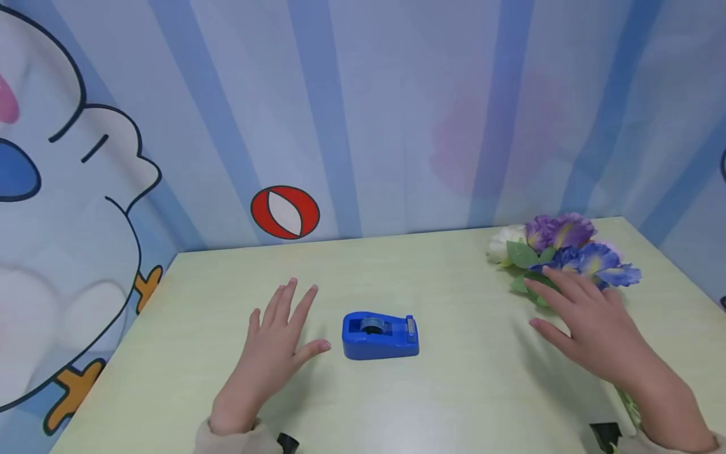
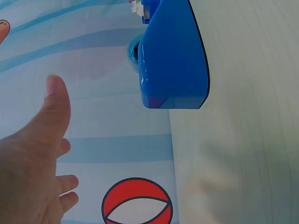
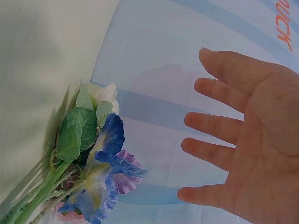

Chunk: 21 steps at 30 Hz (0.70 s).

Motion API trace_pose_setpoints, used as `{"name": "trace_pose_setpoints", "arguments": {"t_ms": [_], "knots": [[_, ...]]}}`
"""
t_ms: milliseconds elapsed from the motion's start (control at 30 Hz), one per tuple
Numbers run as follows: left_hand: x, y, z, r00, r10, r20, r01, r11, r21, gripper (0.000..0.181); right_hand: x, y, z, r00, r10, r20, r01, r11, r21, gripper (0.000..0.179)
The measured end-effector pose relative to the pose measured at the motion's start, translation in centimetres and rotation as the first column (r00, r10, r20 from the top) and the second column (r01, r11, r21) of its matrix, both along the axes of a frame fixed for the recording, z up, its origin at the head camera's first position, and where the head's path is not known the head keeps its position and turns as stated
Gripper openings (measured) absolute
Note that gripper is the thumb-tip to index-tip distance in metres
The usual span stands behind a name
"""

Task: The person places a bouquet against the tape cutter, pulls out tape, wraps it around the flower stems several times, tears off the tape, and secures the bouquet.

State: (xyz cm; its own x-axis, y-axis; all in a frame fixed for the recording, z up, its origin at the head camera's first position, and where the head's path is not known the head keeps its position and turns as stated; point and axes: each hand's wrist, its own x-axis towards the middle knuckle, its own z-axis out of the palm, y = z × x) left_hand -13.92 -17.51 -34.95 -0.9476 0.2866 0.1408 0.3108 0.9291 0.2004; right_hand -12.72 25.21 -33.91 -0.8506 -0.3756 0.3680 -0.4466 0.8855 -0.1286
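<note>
A blue tape dispenser [image 1: 381, 345] with a roll of tape in it stands on the middle of the table. To its left is my left hand [image 1: 271, 353], fingers spread and holding nothing, its thumb near the dispenser's end. In the left wrist view the dispenser [image 2: 175, 65] shows beyond the thumb. At the right lies a bunch of flowers [image 1: 595, 258] in blue, purple and white, with green leaves. My right hand [image 1: 595, 334] hovers over its near side with spread fingers, overlapping the leaves and stems in the head view. The right wrist view shows the palm apart from the blue flower [image 3: 100, 172].
The pale wooden table [image 1: 431, 403] meets a blue striped backdrop [image 1: 397, 126] along its back edge. A cartoon figure [image 1: 68, 265] is printed on the left side, and a red and white ball [image 1: 285, 212] on the back. Black wrist straps show at both sleeves.
</note>
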Motion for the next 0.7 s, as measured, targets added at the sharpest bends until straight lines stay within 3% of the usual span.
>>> {"name": "trace_pose_setpoints", "arguments": {"t_ms": [267,533,700], "knots": [[-0.1,0.8,-0.4,1.000,-0.027,-0.013,0.026,1.000,-0.008,0.082,0.0,0.0,0.1,1.000,-0.009,0.005,0.009,1.000,0.003,0.053],[0.1,2.8,-1.0,0.996,-0.089,0.019,0.089,0.996,-0.010,0.081,-0.5,-0.4,-0.3,1.000,-0.013,0.012,0.013,0.999,0.040,0.053],[-0.1,4.5,-1.2,0.986,-0.156,-0.057,0.156,0.988,-0.019,0.079,-0.9,-0.1,-0.1,1.000,-0.014,0.019,0.013,0.998,0.061,0.053]]}}
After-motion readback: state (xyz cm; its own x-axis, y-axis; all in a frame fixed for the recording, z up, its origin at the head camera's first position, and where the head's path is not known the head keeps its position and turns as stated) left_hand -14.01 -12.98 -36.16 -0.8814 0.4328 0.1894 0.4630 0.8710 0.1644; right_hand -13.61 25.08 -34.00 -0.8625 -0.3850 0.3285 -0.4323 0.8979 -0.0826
